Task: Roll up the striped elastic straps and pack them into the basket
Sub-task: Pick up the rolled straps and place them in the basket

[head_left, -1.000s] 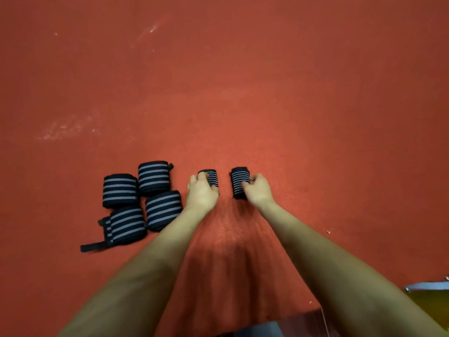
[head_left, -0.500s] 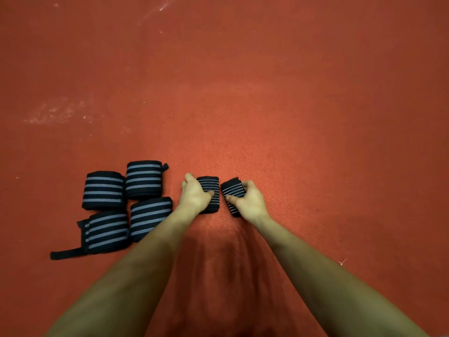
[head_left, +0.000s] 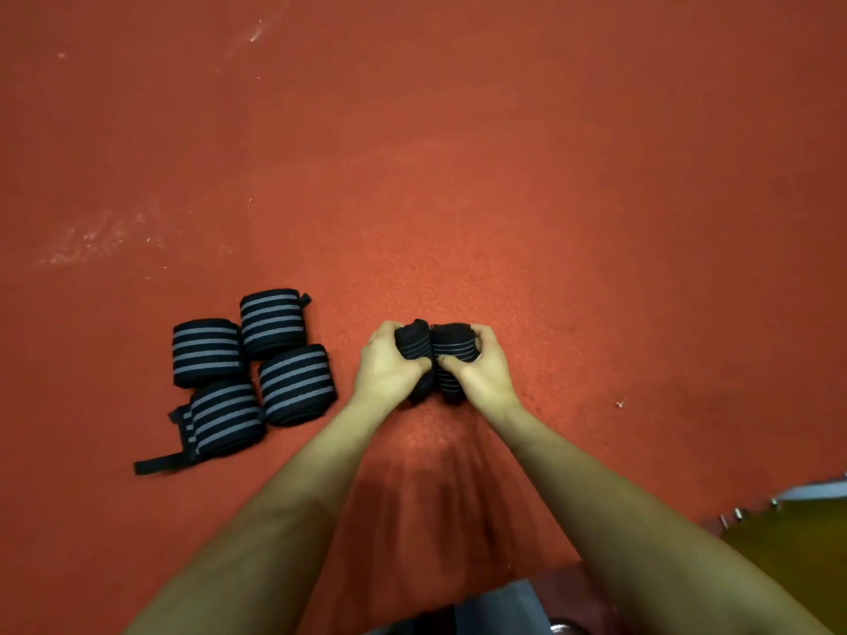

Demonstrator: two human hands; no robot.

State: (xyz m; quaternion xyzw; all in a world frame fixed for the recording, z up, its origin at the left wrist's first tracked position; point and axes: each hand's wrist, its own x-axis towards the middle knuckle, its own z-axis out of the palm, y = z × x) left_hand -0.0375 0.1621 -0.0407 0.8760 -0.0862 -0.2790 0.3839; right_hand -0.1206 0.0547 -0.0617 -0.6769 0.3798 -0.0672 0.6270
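Red floor point(head_left: 458, 199) under us | left hand point(head_left: 387, 368) grips one rolled strap point(head_left: 414, 348), right hand point(head_left: 486, 371) grips another point(head_left: 453, 348), pressed together right of the four-roll cluster point(head_left: 256, 359) | squeeze both firmly so neither unwinds | basket unseen

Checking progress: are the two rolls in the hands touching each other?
Touching. The head view shows the left roll pressed against the right roll, no floor between.
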